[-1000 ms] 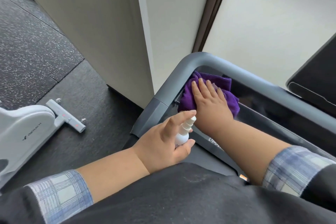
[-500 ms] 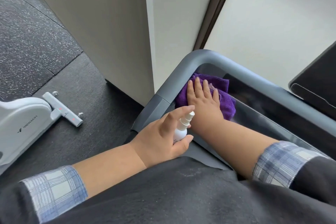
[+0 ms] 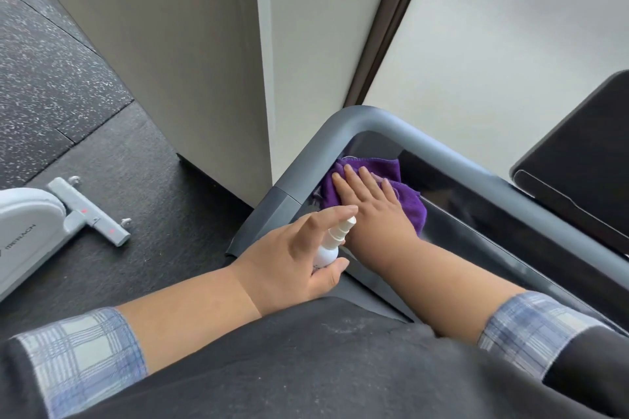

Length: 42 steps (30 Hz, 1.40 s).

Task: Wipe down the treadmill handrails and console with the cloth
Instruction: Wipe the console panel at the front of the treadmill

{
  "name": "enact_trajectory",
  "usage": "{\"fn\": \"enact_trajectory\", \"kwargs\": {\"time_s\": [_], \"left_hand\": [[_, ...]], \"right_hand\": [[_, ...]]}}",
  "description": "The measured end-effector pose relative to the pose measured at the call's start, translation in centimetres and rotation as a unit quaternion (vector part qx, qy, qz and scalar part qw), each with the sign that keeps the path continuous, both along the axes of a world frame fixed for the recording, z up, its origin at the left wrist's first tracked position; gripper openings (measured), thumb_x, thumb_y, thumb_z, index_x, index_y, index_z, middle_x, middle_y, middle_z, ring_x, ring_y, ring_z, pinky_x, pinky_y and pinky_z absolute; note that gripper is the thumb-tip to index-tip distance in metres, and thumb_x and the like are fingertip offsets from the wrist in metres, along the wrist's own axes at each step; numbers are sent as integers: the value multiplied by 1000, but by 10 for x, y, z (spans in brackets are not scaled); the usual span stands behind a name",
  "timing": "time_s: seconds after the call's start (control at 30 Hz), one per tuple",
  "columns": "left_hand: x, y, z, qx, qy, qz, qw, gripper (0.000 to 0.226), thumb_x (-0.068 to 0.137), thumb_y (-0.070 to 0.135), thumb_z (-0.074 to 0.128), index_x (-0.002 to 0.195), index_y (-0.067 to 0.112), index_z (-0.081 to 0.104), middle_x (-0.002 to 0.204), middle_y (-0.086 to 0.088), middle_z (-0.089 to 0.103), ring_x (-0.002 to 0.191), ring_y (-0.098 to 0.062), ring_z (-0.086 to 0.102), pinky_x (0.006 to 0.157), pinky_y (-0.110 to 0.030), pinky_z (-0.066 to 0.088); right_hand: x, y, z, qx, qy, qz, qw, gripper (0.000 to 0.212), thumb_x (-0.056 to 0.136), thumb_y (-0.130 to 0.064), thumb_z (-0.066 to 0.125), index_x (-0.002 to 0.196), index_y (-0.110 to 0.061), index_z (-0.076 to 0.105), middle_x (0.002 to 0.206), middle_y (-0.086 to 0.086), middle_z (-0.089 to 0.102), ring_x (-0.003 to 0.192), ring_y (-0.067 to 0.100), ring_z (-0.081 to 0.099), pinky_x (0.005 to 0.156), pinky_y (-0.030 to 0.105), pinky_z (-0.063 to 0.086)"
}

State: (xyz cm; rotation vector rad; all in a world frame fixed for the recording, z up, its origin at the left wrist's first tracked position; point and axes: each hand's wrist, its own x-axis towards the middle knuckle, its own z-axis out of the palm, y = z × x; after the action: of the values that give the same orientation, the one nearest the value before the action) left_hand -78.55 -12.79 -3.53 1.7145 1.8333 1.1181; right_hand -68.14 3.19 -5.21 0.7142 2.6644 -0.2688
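Mid-wipe: right hand (image 3: 371, 204), fingers flat, pressing purple cloth (image 3: 381, 180) onto console (image 3: 476, 214) near far-left handrail (image 3: 340, 126) corner. Left hand (image 3: 289, 258) curled around spray bottle (image 3: 328, 248). Next, probably: sweep rightward.

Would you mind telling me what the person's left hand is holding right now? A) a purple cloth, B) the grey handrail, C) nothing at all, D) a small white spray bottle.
D: the left hand grips a small white spray bottle, index finger over its nozzle, while the right hand presses the purple cloth flat inside the handrail corner.
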Motion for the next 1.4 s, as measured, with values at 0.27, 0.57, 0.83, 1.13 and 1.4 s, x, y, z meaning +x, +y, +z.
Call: {"fn": "enact_trajectory", "kwargs": {"time_s": [0.27, 0.57, 0.83, 1.13, 1.4], "left_hand": [[-4, -8, 4, -15, 54, -4, 998, 68, 88, 40, 56, 144, 41, 19, 109, 1, 61, 81, -19, 64, 69, -34, 53], [19, 24, 5, -22, 82, -67, 994, 66, 88, 34, 55, 144, 34, 20, 112, -3, 61, 88, -14, 61, 75, -26, 53], [71, 70, 9, -19, 80, -154, 985, 66, 88, 37, 56, 143, 40, 21, 111, 0, 59, 88, -13, 62, 73, -32, 54], [172, 107, 6, -36, 71, -236, 969, 61, 87, 38, 55, 138, 37, 21, 106, 12, 56, 83, -4, 61, 74, -18, 49], [253, 121, 1, -46, 47, -254, 965, 61, 88, 36, 55, 140, 35, 24, 106, 14, 53, 85, 17, 53, 75, -15, 48]], "right_hand": [[-15, -7, 0, -2, -15, -33, 999, 93, 93, -58, 37, 157, -17, -17, 164, 7, -23, 151, 29, -21, 122, 53, -5], [30, 4, -5, 10, 28, -10, 999, 82, 92, -58, 19, 159, -20, -9, 167, 4, -11, 153, 25, -11, 123, 49, -3], [112, 16, -2, 2, 40, -59, 997, 84, 97, -54, 35, 159, -20, -11, 166, 4, -17, 153, 24, -14, 123, 48, -6], [224, 29, -7, 2, 55, -128, 990, 83, 97, -48, 38, 158, -23, -13, 166, 2, -18, 153, 23, -16, 123, 48, -7], [321, 43, -12, -7, 72, -187, 980, 96, 77, -76, 6, 160, -28, -3, 167, -3, -8, 153, 18, -10, 123, 46, -6]]}}
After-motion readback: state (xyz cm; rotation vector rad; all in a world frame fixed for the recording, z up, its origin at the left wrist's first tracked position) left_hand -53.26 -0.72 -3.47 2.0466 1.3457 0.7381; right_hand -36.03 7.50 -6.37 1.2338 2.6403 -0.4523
